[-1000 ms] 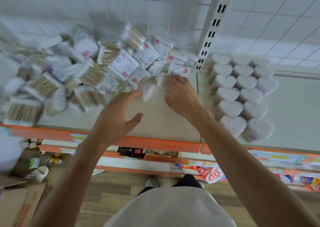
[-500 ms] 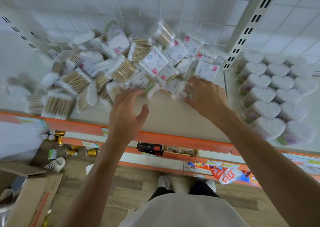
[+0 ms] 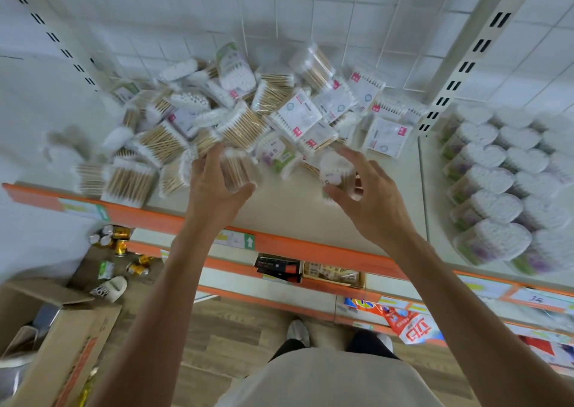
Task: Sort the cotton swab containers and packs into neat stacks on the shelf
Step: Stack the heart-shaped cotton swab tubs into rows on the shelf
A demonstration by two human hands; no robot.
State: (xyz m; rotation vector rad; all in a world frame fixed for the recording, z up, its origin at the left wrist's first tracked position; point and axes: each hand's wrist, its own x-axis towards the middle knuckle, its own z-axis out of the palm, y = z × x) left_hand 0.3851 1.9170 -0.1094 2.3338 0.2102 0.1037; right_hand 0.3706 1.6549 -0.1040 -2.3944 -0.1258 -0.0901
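From the head camera, looking down over the person's arms, the shelf (image 3: 310, 208) with its orange front edge carries a loose heap of cotton swab packs (image 3: 236, 118) piled against the wire-grid back wall. The heap mixes flat packs of wooden-stemmed swabs, white-labelled packs with red tags and a few round tubs, lying at all angles on top of one another.

The left hand (image 3: 214, 183) is at the front edge of that heap, fingers curled round a clear pack of wooden swabs (image 3: 237, 170), thumb on the near side; the pack is blurred, and I cannot tell if it is lifted clear of the shelf. The right hand (image 3: 369, 195) is just to the right of the heap's front, holding a small round container of swabs (image 3: 334, 170) with the thumb below and the fingers spread round its far side.

Right of the heap, past the slotted upright post (image 3: 466, 62), heart-shaped swab containers (image 3: 497, 180) stand in tidy rows, touching one another.

Below the shelf's edge, lower shelves hold a dark box (image 3: 278, 265) and a small tray of goods (image 3: 334, 273). On the wooden floor to the left of the heap's side lie a cardboard box (image 3: 62, 344), some gold cans (image 3: 122, 245) and a white slipper (image 3: 110, 288).
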